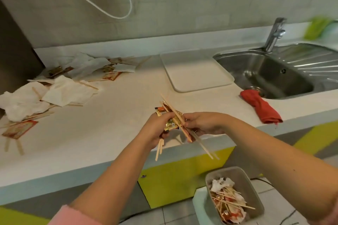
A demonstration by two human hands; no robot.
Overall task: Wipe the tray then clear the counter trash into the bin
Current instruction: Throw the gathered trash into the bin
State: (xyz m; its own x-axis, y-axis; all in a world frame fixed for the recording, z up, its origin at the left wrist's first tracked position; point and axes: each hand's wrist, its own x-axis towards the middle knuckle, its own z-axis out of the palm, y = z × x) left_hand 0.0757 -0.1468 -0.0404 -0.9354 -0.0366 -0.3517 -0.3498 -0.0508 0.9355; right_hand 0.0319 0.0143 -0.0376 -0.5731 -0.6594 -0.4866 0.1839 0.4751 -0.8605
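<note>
Over the counter's front edge, my left hand (157, 129) and my right hand (203, 123) together grip a bundle of wooden sticks and sauce packets (173, 120). The sticks jut up to the left and down to the right. A white tray (195, 71) lies bare on the counter, beside the sink. More trash (60, 86), crumpled napkins, wrappers and sticks, is spread over the counter's left part. A grey bin (236, 195) stands on the floor at the lower right, holding sticks, wrappers and tissue.
A red cloth (261, 107) lies on the counter edge by the steel sink (268, 73) with its tap (275, 33). A white cable (102, 0) hangs on the tiled wall. A dark panel (14, 51) bounds the counter at the left.
</note>
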